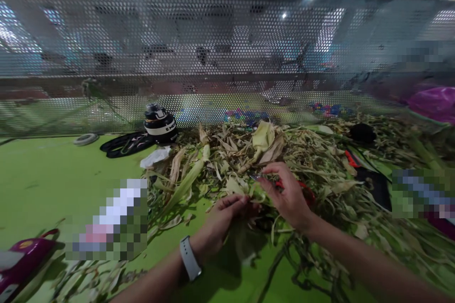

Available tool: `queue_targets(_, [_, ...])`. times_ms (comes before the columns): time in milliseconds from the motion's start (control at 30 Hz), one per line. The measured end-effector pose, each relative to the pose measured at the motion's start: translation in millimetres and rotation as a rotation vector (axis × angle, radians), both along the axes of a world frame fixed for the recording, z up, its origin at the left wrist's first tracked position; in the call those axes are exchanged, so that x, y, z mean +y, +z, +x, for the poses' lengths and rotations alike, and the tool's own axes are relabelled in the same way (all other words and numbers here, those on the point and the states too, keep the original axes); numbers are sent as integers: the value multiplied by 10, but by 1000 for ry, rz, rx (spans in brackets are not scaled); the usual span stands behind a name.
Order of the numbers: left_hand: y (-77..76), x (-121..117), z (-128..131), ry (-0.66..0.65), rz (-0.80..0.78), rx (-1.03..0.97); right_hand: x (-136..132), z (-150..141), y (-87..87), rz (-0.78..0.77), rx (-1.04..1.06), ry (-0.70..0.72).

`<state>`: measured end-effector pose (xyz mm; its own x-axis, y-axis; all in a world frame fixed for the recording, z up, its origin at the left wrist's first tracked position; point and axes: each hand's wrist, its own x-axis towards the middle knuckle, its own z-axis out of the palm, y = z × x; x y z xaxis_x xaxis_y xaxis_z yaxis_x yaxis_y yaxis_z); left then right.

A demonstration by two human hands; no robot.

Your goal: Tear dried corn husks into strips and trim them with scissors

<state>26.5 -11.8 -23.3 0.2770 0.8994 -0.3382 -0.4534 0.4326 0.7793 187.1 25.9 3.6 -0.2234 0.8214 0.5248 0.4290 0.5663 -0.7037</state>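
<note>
We note the black bottle (160, 125) as landmark, its contents hidden from view; the perforated screen (213, 52) behind it bounds the far edge of the green counter (39, 175), whose exposed surface extends to its left around the ring-shaped roll (86, 139). Right of the bottle and nearer to us, our left hand (222, 220) has its grip pinched on the pale green husk piece (260, 193). Our right hand (289, 199), farther right, has its grip closed around the red-handled tool (279, 184).

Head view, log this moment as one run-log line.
left hand: fingertips at green husk strip | right hand: holding red-handled scissors | around: dry husks | far left: black container
</note>
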Motion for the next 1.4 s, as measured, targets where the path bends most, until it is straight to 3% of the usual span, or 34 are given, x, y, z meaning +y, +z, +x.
queue_targets(100, [-12,15,-1,109,-22,-64,-51,-4,-19,-26,-231,90])
queue_targets(233, [-27,10,12,167,36,-50,-99,-86,-190,-140,-506,197])
queue_targets(367, [-55,0,24,181,83,-12,-106,-150,-279,-327,-394,280])
queue_targets(567, [-70,24,15,219,34,-6,-87,-128,-250,-499,-205,400])
queue_targets(900, [-115,47,6,227,4,-83,-53,-73,-192,-586,-231,533])
queue_targets(1000, [-61,56,-8,234,-49,-68,-28,-71,-188,-631,-170,490])
queue_targets(1100, [6,47,-4,231,-104,-52,24,-64,-201,-654,-57,337])
queue_targets(1233, [3,19,33,239,-115,-50,64,-61,-233,-523,-48,165])
queue_targets(1400, [-84,-9,56,141,-15,43,62,-65,-241,-380,-150,171])
